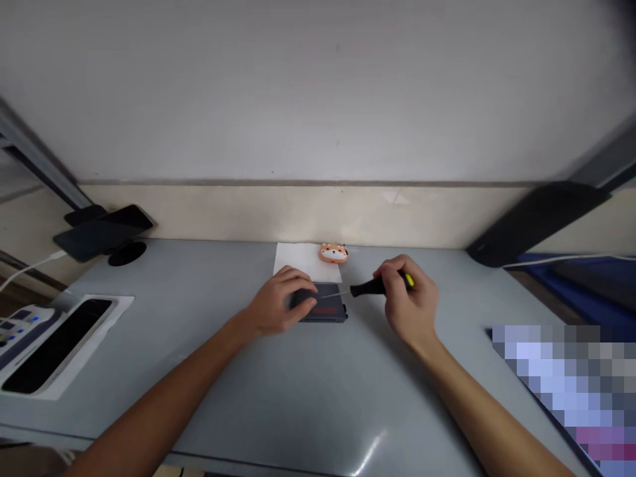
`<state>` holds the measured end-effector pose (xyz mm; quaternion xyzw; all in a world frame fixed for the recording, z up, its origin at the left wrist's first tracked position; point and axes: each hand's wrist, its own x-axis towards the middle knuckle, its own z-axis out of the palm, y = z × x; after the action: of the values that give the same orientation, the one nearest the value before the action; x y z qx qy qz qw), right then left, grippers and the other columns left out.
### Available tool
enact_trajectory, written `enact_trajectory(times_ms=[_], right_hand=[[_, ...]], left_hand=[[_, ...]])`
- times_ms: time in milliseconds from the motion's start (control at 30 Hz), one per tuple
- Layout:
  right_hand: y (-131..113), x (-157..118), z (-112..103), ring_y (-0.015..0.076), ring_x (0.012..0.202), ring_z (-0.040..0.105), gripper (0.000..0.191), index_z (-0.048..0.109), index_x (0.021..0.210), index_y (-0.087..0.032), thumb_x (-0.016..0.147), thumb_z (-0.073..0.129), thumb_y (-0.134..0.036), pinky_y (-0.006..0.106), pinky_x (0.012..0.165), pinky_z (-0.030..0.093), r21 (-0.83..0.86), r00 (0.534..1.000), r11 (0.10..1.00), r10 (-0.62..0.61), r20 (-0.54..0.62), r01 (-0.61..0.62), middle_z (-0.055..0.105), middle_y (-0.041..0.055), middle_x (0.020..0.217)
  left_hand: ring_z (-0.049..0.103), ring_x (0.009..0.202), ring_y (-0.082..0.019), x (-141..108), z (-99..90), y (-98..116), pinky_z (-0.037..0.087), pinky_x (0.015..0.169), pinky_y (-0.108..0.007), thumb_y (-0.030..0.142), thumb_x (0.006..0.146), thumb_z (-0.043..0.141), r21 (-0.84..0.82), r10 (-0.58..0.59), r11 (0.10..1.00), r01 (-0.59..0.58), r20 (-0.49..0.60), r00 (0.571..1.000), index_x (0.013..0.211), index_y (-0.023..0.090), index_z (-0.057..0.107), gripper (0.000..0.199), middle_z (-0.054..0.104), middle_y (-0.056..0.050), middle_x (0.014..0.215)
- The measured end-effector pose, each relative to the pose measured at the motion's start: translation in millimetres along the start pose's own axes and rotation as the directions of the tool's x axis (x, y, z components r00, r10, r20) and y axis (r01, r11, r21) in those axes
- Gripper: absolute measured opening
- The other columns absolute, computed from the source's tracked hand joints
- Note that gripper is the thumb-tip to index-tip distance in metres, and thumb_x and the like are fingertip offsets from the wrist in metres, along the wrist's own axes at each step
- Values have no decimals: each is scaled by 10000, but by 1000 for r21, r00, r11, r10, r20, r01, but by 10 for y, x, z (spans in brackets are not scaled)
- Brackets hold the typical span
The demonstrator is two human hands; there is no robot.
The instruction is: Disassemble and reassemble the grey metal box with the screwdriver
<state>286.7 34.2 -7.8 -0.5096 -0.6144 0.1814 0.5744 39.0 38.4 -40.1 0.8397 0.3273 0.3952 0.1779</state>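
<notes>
A flat dark grey box (328, 306) with reddish marking and a row of small slots along its front edge lies on the desk in front of me. My left hand (281, 301) grips its left end, thumb near the front and fingers over the back. In my right hand (412, 298) is a screwdriver (370, 287) with a black and yellow handle, held almost level. Its thin shaft points left over the top of the box. Whether the tip touches anything is too small to tell.
Behind the box are a white paper sheet (298, 258) and an orange animal-face case (333, 253). A phone on a stand (104, 232), another phone (59, 344) and a power strip (22, 328) occupy the left. A dark upright object (536, 222) stands right, beyond a pixelated area.
</notes>
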Motion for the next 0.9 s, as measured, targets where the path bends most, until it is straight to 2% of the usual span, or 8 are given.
enact_trajectory(times_ms=[100, 267, 367, 467, 567, 800, 900], right_hand=[[26, 53, 17, 156, 624, 496, 254, 587, 699, -225, 937, 542, -302, 288, 569, 392, 28, 994, 996, 90, -61, -89, 560, 6, 668], [85, 82, 51, 159, 643, 498, 270, 592, 713, -221, 946, 550, -351, 284, 569, 400, 70, 989, 988, 140, -37, -137, 557, 10, 687], [148, 94, 64, 168, 667, 522, 282, 607, 739, -221, 949, 554, -402, 290, 596, 429, 81, 991, 989, 130, -23, -127, 570, 14, 711], [188, 97, 78, 170, 673, 530, 289, 607, 743, -220, 945, 554, -419, 292, 609, 441, 77, 991, 988, 137, 2, -137, 573, 13, 719], [191, 88, 93, 166, 665, 525, 292, 600, 740, -217, 946, 552, -418, 288, 599, 425, 62, 991, 989, 133, 19, -134, 580, 13, 720], [214, 137, 86, 152, 637, 500, 270, 610, 753, -214, 956, 549, -381, 280, 603, 406, 23, 984, 984, 176, 20, -176, 560, -5, 682], [240, 181, 31, 155, 644, 513, 252, 616, 765, -217, 955, 552, -369, 281, 605, 400, -20, 987, 986, 164, 2, -163, 571, -2, 695]], left_hand=[[629, 1044, -214, -15, 45, -32, 523, 941, -397, 318, 953, 689, 2, -5, 1000, 5, -19, 1000, 1063, 233, 702, 140, 713, -63, 1074], [632, 961, -181, 9, 66, -197, 511, 897, -355, 291, 1016, 609, 30, -19, 999, 21, -59, 998, 982, 229, 715, 128, 726, -31, 977], [633, 959, -201, 37, 5, -362, 509, 897, -374, 300, 1003, 620, 153, -141, 975, 159, -121, 983, 952, 223, 733, 146, 724, -38, 965], [607, 957, -247, 50, -62, -560, 505, 894, -423, 326, 963, 669, 298, -274, 894, 335, -230, 934, 925, 228, 769, 146, 725, -59, 948], [582, 963, -272, 43, -91, -705, 499, 896, -449, 320, 937, 701, 337, -311, 855, 395, -276, 909, 932, 238, 790, 122, 717, -72, 941], [590, 983, -249, 36, -57, -769, 480, 930, -429, 306, 916, 725, 347, -345, 845, 408, -231, 910, 953, 259, 797, 94, 673, -67, 1019], [605, 981, -239, 43, -99, -755, 479, 941, -415, 301, 935, 694, 298, -368, 845, 444, -279, 887, 989, 236, 776, 118, 665, -67, 997]])
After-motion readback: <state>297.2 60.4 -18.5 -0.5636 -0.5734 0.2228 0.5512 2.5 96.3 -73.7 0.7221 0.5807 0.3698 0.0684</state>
